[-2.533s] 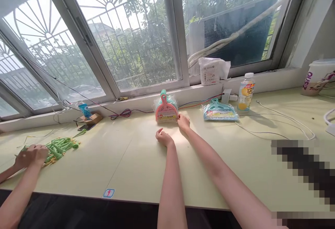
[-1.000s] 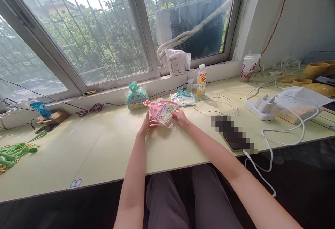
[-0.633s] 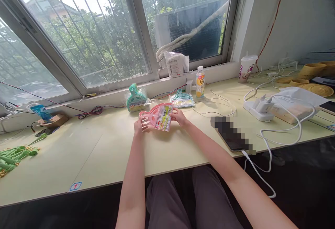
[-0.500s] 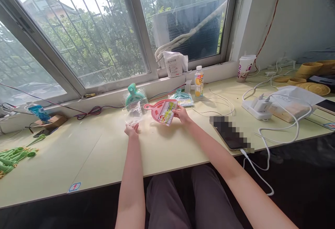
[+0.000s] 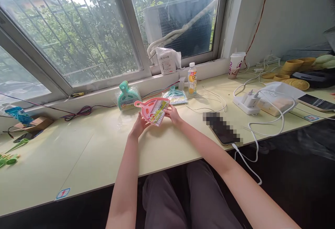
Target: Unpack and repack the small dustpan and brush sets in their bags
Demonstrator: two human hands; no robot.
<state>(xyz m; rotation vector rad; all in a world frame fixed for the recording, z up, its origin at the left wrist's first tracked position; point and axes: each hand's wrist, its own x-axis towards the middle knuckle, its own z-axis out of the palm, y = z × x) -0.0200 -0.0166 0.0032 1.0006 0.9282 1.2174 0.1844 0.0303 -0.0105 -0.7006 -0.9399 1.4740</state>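
A pink dustpan [image 5: 146,109] with a white-bristled brush and a printed yellow-green label is held tilted above the table. My right hand [image 5: 173,115] grips its right edge by the label. Closed on its lower left edge is my left hand [image 5: 139,125], whose fingers are partly hidden behind the pan. A clear plastic bag [image 5: 123,121] lies on the table just left of my left hand. Behind it, several green dustpans [image 5: 127,96] in clear wrapping lean against the sill. Another wrapped green dustpan and brush set [image 5: 176,98] lies behind the pink one.
A drink bottle [image 5: 192,79] and a white package [image 5: 167,61] stand at the back. To the right are a phone [image 5: 222,129] on a cable, a power strip [image 5: 247,105] and a paper cup [image 5: 236,65]. Green plastic pieces [image 5: 12,159] lie at far left.
My left hand has let go of the clear plastic bag, now on the table, and has taken hold of the pink dustpan's left edge. The view has shifted slightly to the right.
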